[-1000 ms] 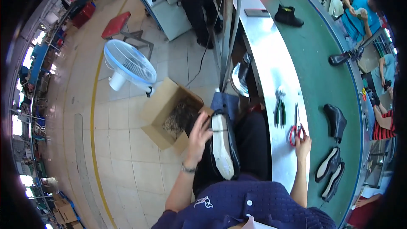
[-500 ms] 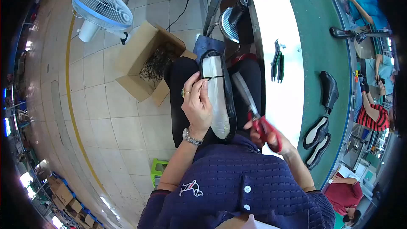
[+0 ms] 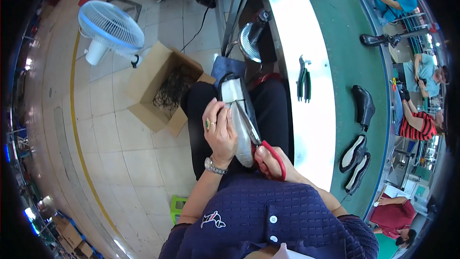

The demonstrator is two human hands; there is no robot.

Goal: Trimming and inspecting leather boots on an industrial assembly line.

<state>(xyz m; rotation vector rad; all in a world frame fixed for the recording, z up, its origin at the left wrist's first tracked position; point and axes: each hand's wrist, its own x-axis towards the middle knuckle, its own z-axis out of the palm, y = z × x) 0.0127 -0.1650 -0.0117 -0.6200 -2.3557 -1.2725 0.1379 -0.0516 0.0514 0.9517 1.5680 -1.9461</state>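
A black shoe upper with a pale, whitish underside lies sole up across my lap. A thin black cord runs across that underside. My left hand is closed at the cord's left side, its fingertips pinching there against the shoe. My right hand grips red-handled scissors at the near end of the shoe. Their blades lie over the sole, with the tips close to the cord. Whether the tips touch the cord I cannot tell.
An open cardboard box of tangled dark cords stands left on the floor, near a fan. Green-handled pliers lie on the metal bench at right. Beyond, the green belt carries several black shoes; people work past it.
My right hand has brought the scissors leftward from beside the shoe to over the sole, tips near the cord. The left hand keeps its pinch. The whole view has shifted slightly.
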